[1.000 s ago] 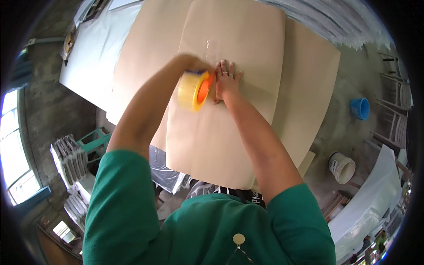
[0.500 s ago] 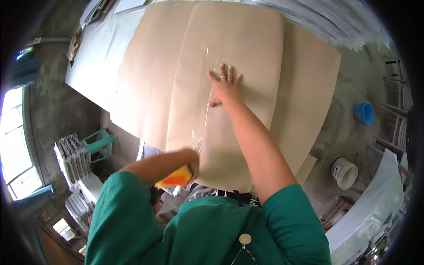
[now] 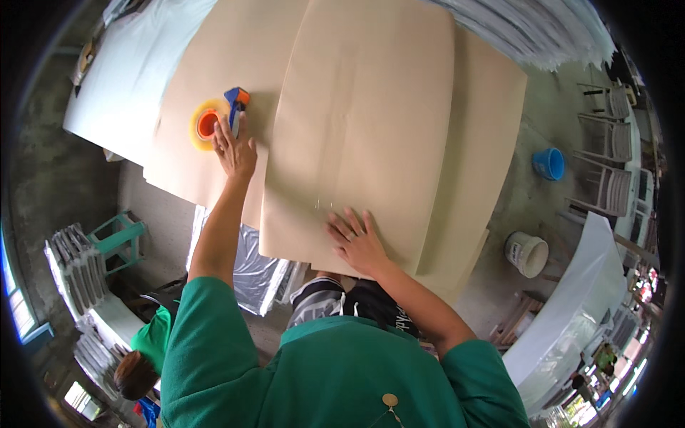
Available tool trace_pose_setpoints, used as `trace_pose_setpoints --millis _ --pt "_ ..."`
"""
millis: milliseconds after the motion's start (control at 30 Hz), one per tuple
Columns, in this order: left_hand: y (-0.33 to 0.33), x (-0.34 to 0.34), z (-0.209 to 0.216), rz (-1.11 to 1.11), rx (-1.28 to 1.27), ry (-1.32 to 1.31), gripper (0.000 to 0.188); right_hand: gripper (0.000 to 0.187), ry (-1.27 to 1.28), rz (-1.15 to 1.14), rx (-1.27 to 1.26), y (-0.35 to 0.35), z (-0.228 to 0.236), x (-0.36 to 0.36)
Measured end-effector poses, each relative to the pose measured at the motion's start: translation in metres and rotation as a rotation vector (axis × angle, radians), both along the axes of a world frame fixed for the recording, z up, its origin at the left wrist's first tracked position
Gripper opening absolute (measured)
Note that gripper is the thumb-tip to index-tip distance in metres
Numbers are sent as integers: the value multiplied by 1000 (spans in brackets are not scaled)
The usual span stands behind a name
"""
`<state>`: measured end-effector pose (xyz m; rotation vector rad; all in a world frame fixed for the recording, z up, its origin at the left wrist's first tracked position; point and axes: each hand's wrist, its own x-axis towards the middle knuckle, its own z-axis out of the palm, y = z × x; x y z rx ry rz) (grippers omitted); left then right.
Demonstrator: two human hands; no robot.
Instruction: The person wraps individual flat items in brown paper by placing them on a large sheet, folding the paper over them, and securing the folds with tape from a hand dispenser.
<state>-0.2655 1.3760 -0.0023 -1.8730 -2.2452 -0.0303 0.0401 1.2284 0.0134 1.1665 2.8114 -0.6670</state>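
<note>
My left hand (image 3: 237, 150) is stretched over a tape dispenser (image 3: 234, 107), with its fingertips touching it and its thumb apart. The dispenser is blue and orange, holds a yellowish roll around an orange core, and lies on a brown cardboard sheet (image 3: 193, 160). My right hand (image 3: 358, 246) rests flat, fingers spread, near the close edge of the upper, folded-looking cardboard (image 3: 385, 128). Up the middle of that cardboard runs a strip of clear tape (image 3: 335, 121), its near end shiny beside my right fingers.
White sheeting (image 3: 121, 93) covers the far left, and plastic-wrapped material (image 3: 528, 28) lies beyond the cardboard. On the right floor stand a blue bucket (image 3: 549, 164) and a white bucket (image 3: 526, 255). A green stool (image 3: 118, 239), stacked pieces and another person (image 3: 146, 349) are at left.
My left hand has carried the tape dispenser from near my body out to the left sheet, where it now lies. My right hand has slid back toward the near edge.
</note>
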Motion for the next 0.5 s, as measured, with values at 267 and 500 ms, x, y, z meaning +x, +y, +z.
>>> trace_pose_setpoints --millis 267,500 --pt "-170 43 -11 115 -180 -1489 64 66 579 -1216 -203 -55 -15 95" --pt "-227 -40 -39 0 -529 -1789 71 72 858 -1240 -567 -57 -3 120"
